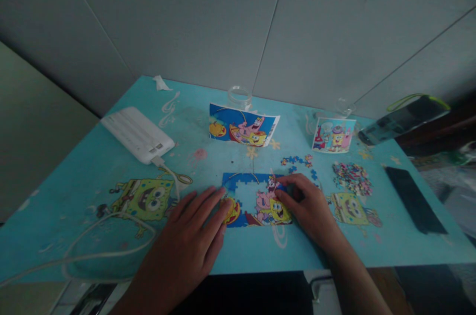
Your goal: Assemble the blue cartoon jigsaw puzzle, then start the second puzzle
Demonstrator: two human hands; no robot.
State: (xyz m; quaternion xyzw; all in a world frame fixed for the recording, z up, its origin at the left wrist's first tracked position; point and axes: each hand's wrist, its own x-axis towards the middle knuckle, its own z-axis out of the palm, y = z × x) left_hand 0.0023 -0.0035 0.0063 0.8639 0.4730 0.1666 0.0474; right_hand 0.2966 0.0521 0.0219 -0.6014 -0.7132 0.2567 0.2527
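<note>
A partly assembled jigsaw puzzle (231,223) with a blue border lies flat before me, a gap in its upper middle showing the table. My left hand (195,228) rests open at its left edge, fingers stretched out and fingertips on the border. At the upper right part, my right hand (303,201) pinches a small puzzle piece (273,184) between thumb and forefinger, against the pink figure; the fingers partly hide it. Behind stands the reference picture card (241,126), propped on a clear jar (240,96). Several linked pieces (296,160) lie beyond my right hand.
A heap of loose pieces (352,178) lies on the right, near a dark phone (414,200). A second picture card (333,135) and a bottle (405,119) stand behind. On the left are a white power bank (137,134) and its cable (107,256). A grey wall (201,22) bounds the table's back.
</note>
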